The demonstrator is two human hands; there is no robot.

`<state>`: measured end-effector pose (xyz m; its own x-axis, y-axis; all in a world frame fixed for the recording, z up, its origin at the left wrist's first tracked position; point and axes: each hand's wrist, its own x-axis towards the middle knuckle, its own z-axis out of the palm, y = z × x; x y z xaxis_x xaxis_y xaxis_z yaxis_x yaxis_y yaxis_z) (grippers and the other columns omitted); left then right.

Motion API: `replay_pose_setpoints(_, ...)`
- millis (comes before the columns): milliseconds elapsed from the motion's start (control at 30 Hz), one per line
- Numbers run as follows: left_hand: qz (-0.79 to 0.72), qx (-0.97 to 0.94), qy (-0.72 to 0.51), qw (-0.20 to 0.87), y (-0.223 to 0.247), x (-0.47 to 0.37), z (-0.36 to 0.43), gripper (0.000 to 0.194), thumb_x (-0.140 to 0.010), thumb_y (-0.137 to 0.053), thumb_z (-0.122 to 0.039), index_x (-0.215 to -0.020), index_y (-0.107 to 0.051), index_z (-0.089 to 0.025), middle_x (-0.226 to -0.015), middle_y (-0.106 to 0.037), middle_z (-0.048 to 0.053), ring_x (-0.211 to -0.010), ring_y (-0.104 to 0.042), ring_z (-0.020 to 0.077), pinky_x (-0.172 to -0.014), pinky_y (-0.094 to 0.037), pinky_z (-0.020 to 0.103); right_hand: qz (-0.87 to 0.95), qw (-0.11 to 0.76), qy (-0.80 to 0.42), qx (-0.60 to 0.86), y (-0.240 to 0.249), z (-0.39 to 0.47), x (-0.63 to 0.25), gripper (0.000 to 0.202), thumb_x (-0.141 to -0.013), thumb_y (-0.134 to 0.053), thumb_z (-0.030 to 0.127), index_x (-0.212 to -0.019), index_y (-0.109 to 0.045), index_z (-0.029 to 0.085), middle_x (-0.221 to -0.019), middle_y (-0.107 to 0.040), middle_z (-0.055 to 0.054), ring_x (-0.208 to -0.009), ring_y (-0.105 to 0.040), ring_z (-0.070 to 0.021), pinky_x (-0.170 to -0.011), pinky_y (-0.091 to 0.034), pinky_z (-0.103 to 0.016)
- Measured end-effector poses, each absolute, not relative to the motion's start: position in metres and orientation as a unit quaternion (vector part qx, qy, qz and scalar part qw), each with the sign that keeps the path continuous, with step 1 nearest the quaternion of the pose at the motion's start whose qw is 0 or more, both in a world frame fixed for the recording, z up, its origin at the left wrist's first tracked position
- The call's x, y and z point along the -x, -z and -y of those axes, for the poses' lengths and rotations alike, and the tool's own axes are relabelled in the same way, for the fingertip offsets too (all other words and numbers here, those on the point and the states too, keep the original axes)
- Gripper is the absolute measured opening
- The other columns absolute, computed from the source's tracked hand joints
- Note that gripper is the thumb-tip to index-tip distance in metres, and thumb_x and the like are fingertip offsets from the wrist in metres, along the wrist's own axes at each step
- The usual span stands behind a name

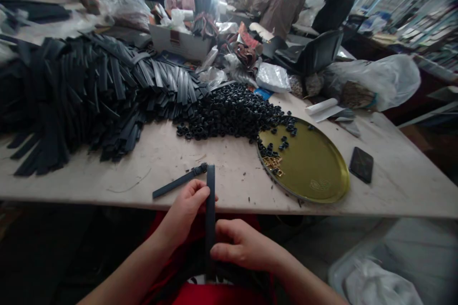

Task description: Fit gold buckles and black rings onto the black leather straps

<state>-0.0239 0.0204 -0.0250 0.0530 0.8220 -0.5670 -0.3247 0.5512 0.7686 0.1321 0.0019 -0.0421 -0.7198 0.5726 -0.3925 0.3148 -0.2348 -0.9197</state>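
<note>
- The desk (393,186) ends close to the work; anything nudged past its front edge could drop.
- The dark strap pile (89,86), toward the left edge, is loosely stacked and could slide if a strap is tugged out.
- The round golden tray (315,157) sits near the front edge, right of centre; a bumped rim could scatter its contents.
- The black loop heap (229,114) spills onto the tray, so loops may mix with buckles.
- The held strap (211,176) crosses the front edge. The left hand (191,202) pinches its upper part; the right hand (246,245) has thumb and fingers slightly parted at its lower part, grip unclear. A loose pinch could let it twist.
- The buckled strap (179,181) lies just beside the left hand, where a knuckle could knock it.
- The gold buckles (272,162) lie by the tray's left rim, easily lost.
</note>
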Motion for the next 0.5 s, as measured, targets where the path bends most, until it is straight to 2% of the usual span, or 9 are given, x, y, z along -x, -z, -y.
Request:
replay_pose_setpoints(100, -0.544, -0.227, -0.416, 0.693, 0.024, 0.026, -0.036, 0.014, -0.071, -0.054, -0.028, -0.073, -0.047, -0.016, -0.063, -0.058, -0.002, -0.050, -0.049, 0.0067, -0.048, -0.037, 0.017, 0.695, 0.143, -0.524, 0.471, 0.040, -0.049, -0.159, 0.019, -0.079, -0.052, 0.034, -0.084, -0.058, 0.017, -0.073, -0.059, 0.000, -0.067, -0.051, -0.0119, -0.060, -0.039, -0.022)
replay_pose_setpoints(167, -0.540, -0.235, -0.411, 0.695, 0.024, 0.026, -0.044, 0.010, -0.070, -0.052, -0.023, -0.070, -0.047, -0.015, -0.054, -0.053, -0.004, -0.043, -0.040, 0.0040, -0.041, -0.029, 0.015, 0.729, 0.199, -0.369, 0.541, 0.041, -0.086, -0.177, 0.020, -0.082, -0.048, 0.034, -0.084, -0.057, 0.016, -0.074, -0.059, -0.002, -0.065, -0.051, -0.0126, -0.061, -0.039, -0.024)
replay_pose_setpoints(233, -0.527, -0.222, -0.403, 0.715, 0.025, 0.023, -0.048, 0.008, -0.068, -0.052, -0.019, -0.069, -0.045, -0.015, -0.051, -0.049, -0.005, -0.040, -0.036, 0.0030, -0.039, -0.025, 0.015, 0.756, 0.216, -0.224, 0.576, 0.044, -0.123, -0.190, 0.019, -0.082, -0.047, 0.030, -0.090, -0.057, 0.016, -0.081, -0.060, -0.005, -0.065, -0.052, -0.0131, -0.063, -0.039, -0.026)
replay_pose_setpoints(300, -0.509, -0.190, -0.390, 0.743, 0.025, 0.020, -0.051, 0.010, -0.068, -0.052, -0.016, -0.069, -0.042, -0.016, -0.053, -0.050, -0.006, -0.040, -0.038, 0.0026, -0.040, -0.026, 0.014, 0.789, 0.158, -0.096, 0.586, 0.049, -0.155, -0.195, 0.020, -0.082, -0.047, 0.027, -0.093, -0.058, 0.016, -0.090, -0.060, -0.008, -0.070, -0.054, -0.0153, -0.064, -0.038, -0.027)
replay_pose_setpoints(367, -0.489, -0.151, -0.384, 0.769, 0.025, 0.020, -0.053, 0.014, -0.068, -0.054, -0.015, -0.070, -0.040, -0.017, -0.053, -0.048, -0.007, -0.040, -0.038, 0.0018, -0.041, -0.028, 0.013, 0.802, 0.073, 0.009, 0.593, 0.054, -0.177, -0.191, 0.022, -0.082, -0.047, 0.030, -0.092, -0.060, 0.016, -0.090, -0.060, -0.010, -0.071, -0.055, -0.0183, -0.059, -0.034, -0.028)
replay_pose_setpoints(500, -0.434, -0.074, -0.394, 0.807, 0.028, 0.025, -0.053, 0.017, -0.070, -0.054, -0.012, -0.067, -0.037, -0.017, -0.053, -0.045, -0.007, -0.039, -0.035, 0.0005, -0.040, -0.027, 0.013, 0.803, -0.026, 0.116, 0.584, 0.059, -0.193, -0.176, 0.025, -0.083, -0.045, 0.032, -0.084, -0.061, 0.013, -0.080, -0.060, -0.012, -0.069, -0.055, -0.0215, -0.053, -0.026, -0.029)
